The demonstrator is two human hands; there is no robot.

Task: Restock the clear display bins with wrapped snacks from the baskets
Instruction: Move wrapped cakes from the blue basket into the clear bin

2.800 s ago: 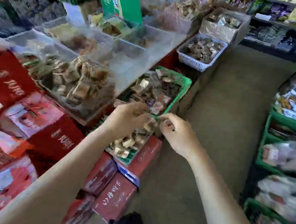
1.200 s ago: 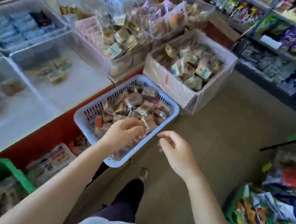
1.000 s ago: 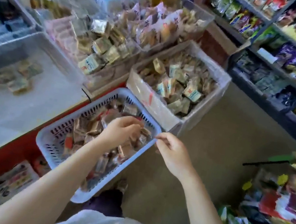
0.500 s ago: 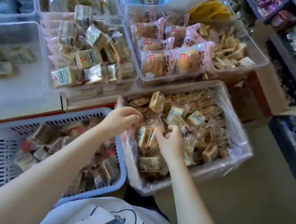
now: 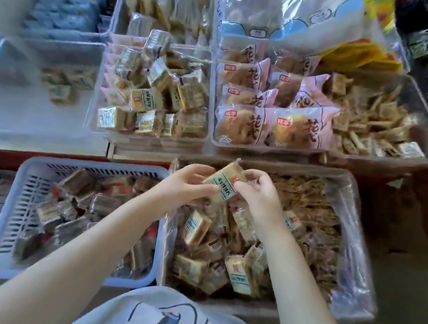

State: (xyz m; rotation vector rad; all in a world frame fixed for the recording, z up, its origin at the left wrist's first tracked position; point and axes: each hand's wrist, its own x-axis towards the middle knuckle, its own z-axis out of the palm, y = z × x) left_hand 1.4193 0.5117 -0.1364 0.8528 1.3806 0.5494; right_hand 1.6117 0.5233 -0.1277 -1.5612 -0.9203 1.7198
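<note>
A plastic-lined box (image 5: 355, 271) on the floor is full of small tan wrapped snacks. Above its far left corner my left hand (image 5: 186, 185) and my right hand (image 5: 258, 194) together pinch one wrapped snack (image 5: 225, 181) with green lettering, lifted clear of the pile. Just behind, on the counter, a clear display bin (image 5: 96, 104) holds the same kind of snacks, stacked high. Left of it, another clear bin (image 5: 0, 88) holds only a few packets.
A white slotted basket (image 5: 9, 227) of darker wrapped snacks sits left of the box. Clear bins with pink bread packets (image 5: 272, 123) and thin crackers (image 5: 376, 123) stand to the right. Shelves of goods line the far right. Floor lies open on the right.
I moved from the green basket past the white basket to the lined box. Both hands dipped into the box half a second ago and now hold one snack raised above it.
</note>
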